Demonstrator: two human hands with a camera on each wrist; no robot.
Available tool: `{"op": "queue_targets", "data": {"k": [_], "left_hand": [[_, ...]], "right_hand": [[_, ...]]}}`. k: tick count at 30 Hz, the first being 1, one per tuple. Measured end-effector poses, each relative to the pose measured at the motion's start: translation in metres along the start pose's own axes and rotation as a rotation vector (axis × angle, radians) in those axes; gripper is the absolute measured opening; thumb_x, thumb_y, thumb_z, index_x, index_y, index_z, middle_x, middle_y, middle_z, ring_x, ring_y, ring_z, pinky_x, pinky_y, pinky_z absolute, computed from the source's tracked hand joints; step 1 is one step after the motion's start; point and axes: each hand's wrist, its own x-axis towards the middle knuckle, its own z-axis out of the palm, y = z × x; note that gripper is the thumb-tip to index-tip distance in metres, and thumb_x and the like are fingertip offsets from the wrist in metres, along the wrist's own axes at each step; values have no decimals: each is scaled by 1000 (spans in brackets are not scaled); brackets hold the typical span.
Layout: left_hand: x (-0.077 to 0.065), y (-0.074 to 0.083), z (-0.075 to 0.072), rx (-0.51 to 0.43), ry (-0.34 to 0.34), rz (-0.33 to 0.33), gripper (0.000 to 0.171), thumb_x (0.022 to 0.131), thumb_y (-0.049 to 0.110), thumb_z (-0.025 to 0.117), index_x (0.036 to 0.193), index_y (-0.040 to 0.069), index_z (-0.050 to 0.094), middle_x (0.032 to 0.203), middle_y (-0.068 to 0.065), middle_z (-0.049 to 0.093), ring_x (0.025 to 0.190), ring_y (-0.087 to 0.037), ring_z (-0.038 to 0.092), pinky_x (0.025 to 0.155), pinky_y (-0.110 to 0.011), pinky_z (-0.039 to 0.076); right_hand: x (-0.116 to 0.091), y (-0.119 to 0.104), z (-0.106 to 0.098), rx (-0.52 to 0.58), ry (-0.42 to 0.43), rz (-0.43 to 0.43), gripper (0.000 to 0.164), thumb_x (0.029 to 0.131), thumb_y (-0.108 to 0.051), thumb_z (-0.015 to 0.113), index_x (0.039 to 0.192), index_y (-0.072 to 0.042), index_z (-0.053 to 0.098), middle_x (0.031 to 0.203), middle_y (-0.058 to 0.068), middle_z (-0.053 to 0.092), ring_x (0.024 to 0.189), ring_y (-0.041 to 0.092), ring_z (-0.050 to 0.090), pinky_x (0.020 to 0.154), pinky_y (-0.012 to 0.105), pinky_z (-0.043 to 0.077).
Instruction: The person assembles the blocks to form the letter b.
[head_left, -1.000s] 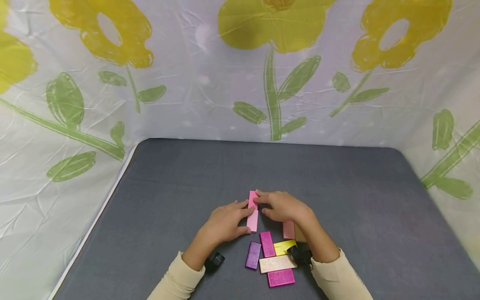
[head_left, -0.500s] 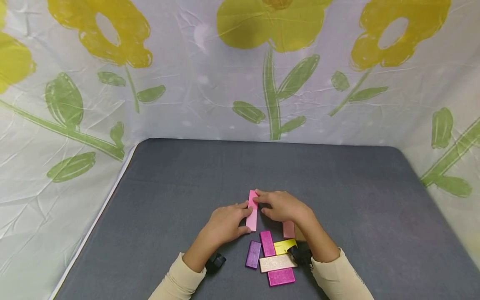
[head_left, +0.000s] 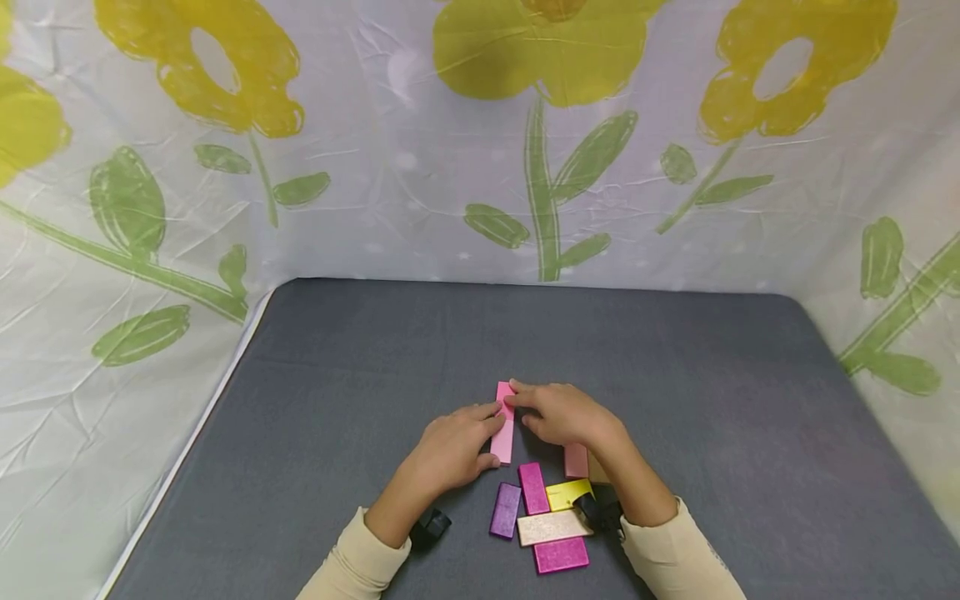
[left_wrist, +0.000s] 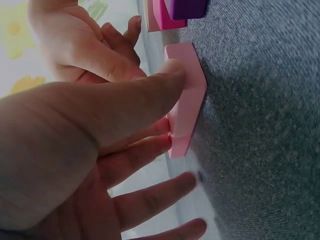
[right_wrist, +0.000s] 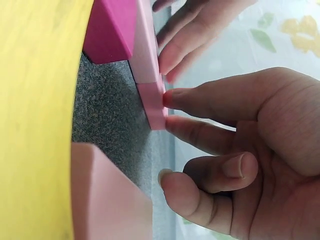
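Two pink rectangular blocks lie end to end in a line: a brighter pink block at the far end and a paler pink block closer in. My left hand comes from the left; its thumb touches the paler block near its near end, and a fingertip rests by the joint. From the right, my right hand touches the brighter block with two extended fingertips, while its other fingers curl without holding anything, as the right wrist view shows. In the left wrist view, the left thumb covers part of the paler block.
Nearer the body lie a purple block, a magenta block, a yellow block, a cream block and another magenta block. A salmon block and a tan block sit beside the right forearm.
The paler block has shifted slightly left, and its edges now line up with the brighter block. A left fingertip reaches a little farther right; the right hand stays almost still.
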Motion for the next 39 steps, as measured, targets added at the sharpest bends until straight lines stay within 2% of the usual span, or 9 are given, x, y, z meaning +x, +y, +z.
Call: {"op": "queue_targets", "data": {"k": [7, 11, 16, 18, 19, 24, 28, 33, 39], "left_hand": [[1, 4, -1, 24, -1, 14, 54, 87, 24, 78, 136, 6, 62, 142, -10, 57, 121, -28, 61, 90, -48, 53], [1, 5, -1, 16, 19, 28, 54, 86, 23, 79, 134, 5, 63, 141, -10, 58, 119, -28, 62, 87, -47, 54], [2, 5, -1, 12, 24, 13, 53, 86, 23, 79, 133, 5, 64, 141, -9, 58, 120, -27, 62, 89, -46, 53], [2, 4, -1, 14, 14, 9, 52, 87, 23, 79, 134, 6, 64, 141, -8, 58, 121, -27, 62, 89, -46, 53], [2, 5, -1, 13, 9, 10, 52, 87, 24, 78, 134, 6, 63, 142, -8, 58, 121, -27, 61, 89, -47, 53], [1, 3, 0, 3, 6, 7, 52, 87, 23, 78, 134, 5, 63, 142, -8, 58, 122, -26, 60, 92, -46, 52], [1, 4, -2, -2, -1, -3, 53, 88, 23, 78, 135, 5, 63, 142, -9, 58, 123, -26, 60, 93, -46, 51], [1, 4, -1, -8, -8, -11, 53, 88, 23, 78, 135, 5, 63, 142, -9, 58, 123, -27, 60, 93, -47, 52], [2, 5, 1, 2, -14, -9, 53, 88, 24, 78, 136, 5, 62, 142, -8, 57, 124, -26, 59, 95, -46, 51]], "right_hand": [[-1, 0, -1, -5, 19, -15, 41, 98, 1, 53, 137, -5, 62, 147, 14, 51, 130, 35, 53, 104, 51, 43], [-10, 0, -2, 29, 28, -5, 46, 96, 1, 58, 142, -2, 56, 148, 19, 49, 133, 36, 50, 107, 52, 39], [-30, 7, -4, 45, 91, -7, 51, 93, -1, 67, 142, 0, 54, 144, 20, 53, 133, 36, 50, 106, 53, 40], [-42, 12, -5, 50, 116, 27, 55, 90, -3, 71, 142, -1, 54, 141, 20, 55, 128, 35, 54, 103, 53, 43], [-47, 16, -6, 53, 120, 53, 57, 88, -4, 73, 142, -1, 54, 137, 19, 57, 120, 33, 59, 99, 52, 47], [-73, 29, -7, 116, 83, 151, 70, 78, -13, 83, 140, -1, 53, 119, 11, 59, 93, 20, 59, 83, 46, 51], [-85, 39, -5, 177, 59, 135, 74, 74, -18, 87, 136, 0, 52, 120, 9, 56, 94, 19, 57, 83, 42, 51], [-91, 50, -3, 214, 34, 79, 75, 74, -21, 89, 133, 3, 50, 123, 11, 53, 89, 17, 56, 78, 35, 51], [-88, 56, -7, 149, 29, 90, 74, 69, -25, 93, 128, 0, 56, 119, 4, 58, 103, 21, 57, 88, 44, 50]]}}
